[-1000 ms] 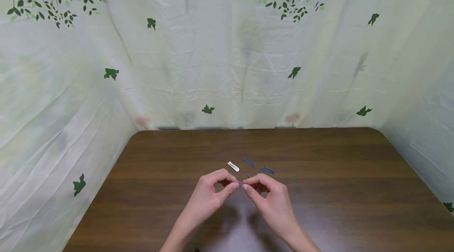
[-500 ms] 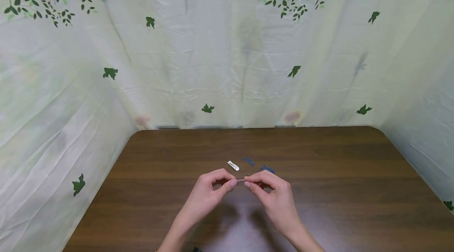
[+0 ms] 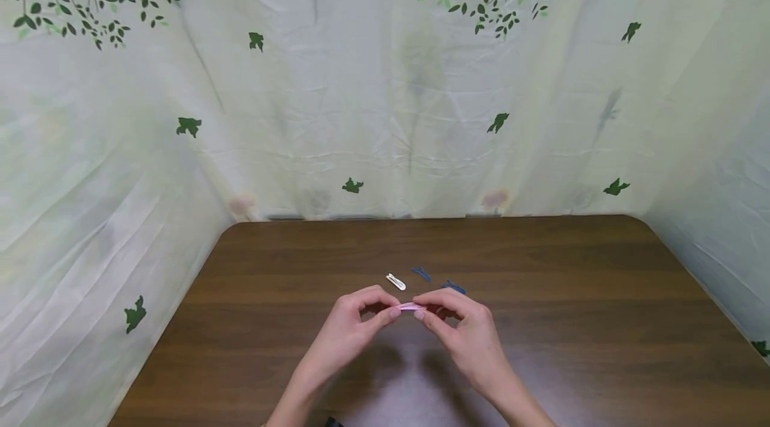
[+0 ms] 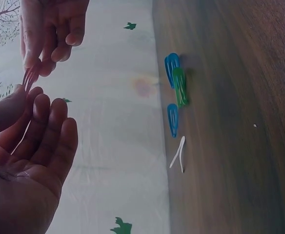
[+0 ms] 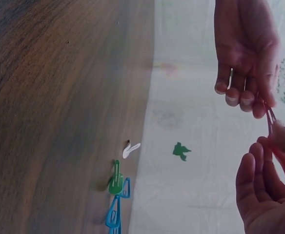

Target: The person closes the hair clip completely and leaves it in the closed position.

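Observation:
A pink snap hair clip (image 3: 411,307) is held up above the table, spanning the gap between both hands. My left hand (image 3: 359,328) pinches one end of it between thumb and index finger. The other end sits between the thumb and index finger of my right hand (image 3: 462,330). In the left wrist view the clip (image 4: 31,78) looks slim and bowed, its ends covered by fingertips. The remaining fingers of the left hand (image 4: 35,161) are loosely bent beside it.
Beyond the hands on the brown table (image 3: 289,266) lie a white hair clip (image 3: 396,281), a blue clip (image 3: 422,274) and another blue clip (image 3: 454,287). A green clip (image 4: 180,87) shows in the wrist views. A small black object (image 3: 333,422) appears at the bottom edge.
The fingertips have drawn slightly apart, the right hand shifting a little right. The clip, earlier a thin line between them, has turned so more of its pink frame shows.

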A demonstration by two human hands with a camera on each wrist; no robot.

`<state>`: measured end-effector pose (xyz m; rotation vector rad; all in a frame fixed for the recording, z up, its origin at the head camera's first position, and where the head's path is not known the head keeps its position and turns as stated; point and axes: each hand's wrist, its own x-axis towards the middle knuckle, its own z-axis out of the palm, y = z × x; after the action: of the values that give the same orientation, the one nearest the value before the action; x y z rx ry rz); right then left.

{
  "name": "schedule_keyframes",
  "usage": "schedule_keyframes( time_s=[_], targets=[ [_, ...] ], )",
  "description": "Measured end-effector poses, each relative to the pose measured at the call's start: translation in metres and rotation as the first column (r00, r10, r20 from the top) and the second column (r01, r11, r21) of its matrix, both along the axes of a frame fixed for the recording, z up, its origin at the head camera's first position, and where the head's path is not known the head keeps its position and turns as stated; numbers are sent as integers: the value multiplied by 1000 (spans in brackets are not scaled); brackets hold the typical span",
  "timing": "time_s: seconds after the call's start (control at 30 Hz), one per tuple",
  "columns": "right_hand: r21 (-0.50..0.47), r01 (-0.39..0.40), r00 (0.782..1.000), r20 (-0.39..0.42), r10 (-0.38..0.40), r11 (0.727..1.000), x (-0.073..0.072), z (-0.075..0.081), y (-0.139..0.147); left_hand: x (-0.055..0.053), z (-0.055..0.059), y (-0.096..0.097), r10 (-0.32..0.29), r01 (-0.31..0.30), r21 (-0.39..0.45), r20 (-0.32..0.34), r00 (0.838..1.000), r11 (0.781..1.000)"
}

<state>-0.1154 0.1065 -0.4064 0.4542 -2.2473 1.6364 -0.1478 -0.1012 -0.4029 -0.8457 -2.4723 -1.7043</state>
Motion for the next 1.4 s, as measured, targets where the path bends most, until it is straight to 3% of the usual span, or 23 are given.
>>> schedule_keyframes(
  time_s=[0.47,0.73,0.87,1.1,1.4],
  targets=[
    [34,-23,1000,20,22,999,-1,-4,-3,-1,-1,-4,19,-19,6,1,1000,1000],
    [45,-22,999,31,21,999,4,12,-6,-2,-4,-2,20,-20,11,-11,1000,1000],
    [50,-28,999,24,27,998,4,11,-6,-2,-6,-2,24,-24,9,-18,1000,1000],
    [77,-16,999,32,14,997,-4,-7,-2,-2,-7,-2,47,-47,4,-30,998,999],
    [109,-36,999,27,34,993,-6,-13,-4,-4,-7,-4,40,-43,-42,-72,997,998]
  ],
)
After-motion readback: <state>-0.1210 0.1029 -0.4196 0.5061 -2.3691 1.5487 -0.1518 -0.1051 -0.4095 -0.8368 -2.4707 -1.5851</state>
